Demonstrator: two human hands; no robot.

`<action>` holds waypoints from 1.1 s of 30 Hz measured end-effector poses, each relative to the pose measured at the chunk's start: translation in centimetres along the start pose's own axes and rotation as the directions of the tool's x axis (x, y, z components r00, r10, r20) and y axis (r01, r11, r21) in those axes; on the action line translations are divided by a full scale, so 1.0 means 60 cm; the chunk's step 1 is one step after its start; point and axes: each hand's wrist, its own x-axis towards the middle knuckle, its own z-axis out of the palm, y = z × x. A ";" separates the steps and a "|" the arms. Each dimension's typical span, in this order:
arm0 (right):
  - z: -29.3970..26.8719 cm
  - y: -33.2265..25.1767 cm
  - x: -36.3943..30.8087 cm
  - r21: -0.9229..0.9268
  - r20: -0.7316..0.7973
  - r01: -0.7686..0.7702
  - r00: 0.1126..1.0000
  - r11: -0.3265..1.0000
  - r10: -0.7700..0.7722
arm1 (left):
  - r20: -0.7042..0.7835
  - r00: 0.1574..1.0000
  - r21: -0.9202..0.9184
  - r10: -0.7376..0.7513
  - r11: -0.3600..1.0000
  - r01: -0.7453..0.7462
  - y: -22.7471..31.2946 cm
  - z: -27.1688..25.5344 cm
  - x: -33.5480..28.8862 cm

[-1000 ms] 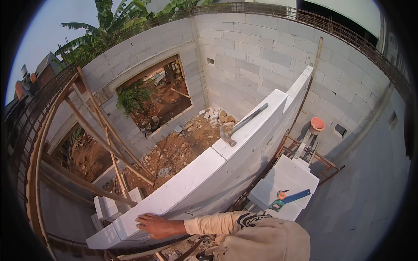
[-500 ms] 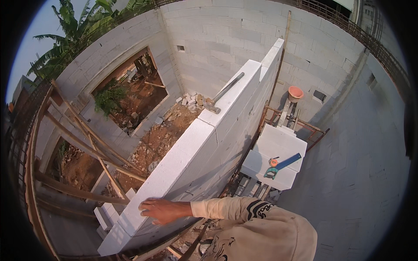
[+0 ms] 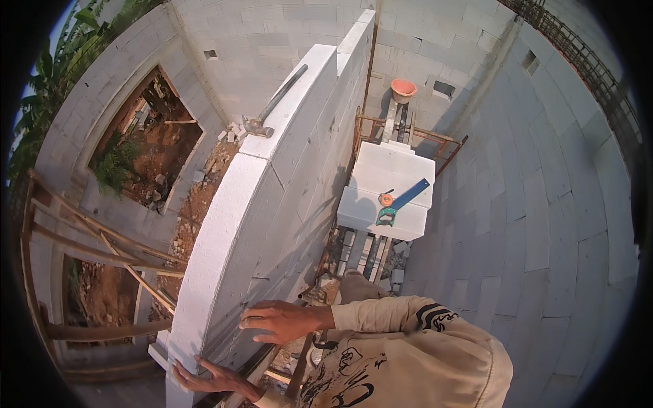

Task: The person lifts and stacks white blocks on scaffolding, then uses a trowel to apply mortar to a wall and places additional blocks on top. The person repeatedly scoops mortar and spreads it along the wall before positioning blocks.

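Note:
A narrow wall of white lightweight blocks (image 3: pixel 272 197) runs from the lower left away from me. My left hand (image 3: pixel 211 377), fingers spread, rests at the near end of the wall's top block (image 3: pixel 211 251). Farther up, my right hand (image 3: pixel 282 321) is beside the wall's side face, its fingers apart and holding nothing; whether its fingertips touch the block I cannot tell. On the wall's top, beyond the nearest long block, lies a hammer (image 3: pixel 258 128) with a long grey handle.
Right of the wall, stacked white blocks (image 3: pixel 391 165) carry a blue-bladed handsaw (image 3: pixel 411 194) and an orange tape measure (image 3: pixel 386 200). An orange bucket (image 3: pixel 403 88) stands behind them. Wooden poles (image 3: pixel 102 333) cross at left, near rubble on the ground. A grey block wall (image 3: pixel 530 224) rises at right.
My right hand has lifted off the wall's top and moved to its side face. My left hand has come into view onto the near end. The view has turned right and downward.

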 end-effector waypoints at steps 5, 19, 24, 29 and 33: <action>-0.067 0.106 -0.231 -0.332 0.058 -0.554 0.796 0.763 0.603 | 0.185 0.982 -0.322 -0.032 0.943 0.091 0.074 0.081 -0.022; -0.285 0.505 -0.362 -0.513 0.632 -0.430 0.396 0.743 0.666 | 0.328 0.578 -0.012 -0.747 0.609 0.793 0.124 0.002 -0.407; -0.309 0.658 -0.287 -0.529 0.579 -0.598 0.264 0.602 0.772 | 0.244 -0.019 -0.147 -0.970 -0.056 0.988 0.116 0.021 -0.718; -0.241 0.696 -0.306 -0.528 0.553 -0.737 0.078 0.421 0.830 | 0.266 -0.601 -0.512 -0.754 -0.638 0.575 0.073 0.000 -0.999; -0.152 0.684 -0.378 -0.519 0.625 -0.715 0.056 0.468 0.778 | 0.253 -0.726 -0.435 -0.640 -0.745 0.505 -0.021 0.005 -1.161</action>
